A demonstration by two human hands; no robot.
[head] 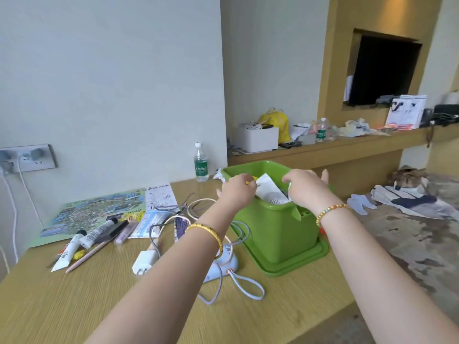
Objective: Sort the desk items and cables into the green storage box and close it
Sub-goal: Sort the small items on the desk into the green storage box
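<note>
The green storage box (275, 232) stands open on its green lid (293, 265) at the desk's right side. White printed papers (269, 192) stick out of its top. My left hand (238, 188) hovers at the box's near-left rim, fingers curled around a small yellow item (249, 182). My right hand (306, 187) is over the box opening, touching the papers, fingers spread. On the desk to the left lie tangled cables (196, 209), a white charger plug (145, 260), a white power bank (223, 265), tubes (72, 249) and a pencil (87, 256).
A colourful map sheet (99, 214) and a handwritten note (161, 196) lie at the desk's back left. A water bottle (201, 163) stands behind the box. A wall socket (29, 158) with plugged cords is at far left. A cluttered shelf (323, 145) runs behind.
</note>
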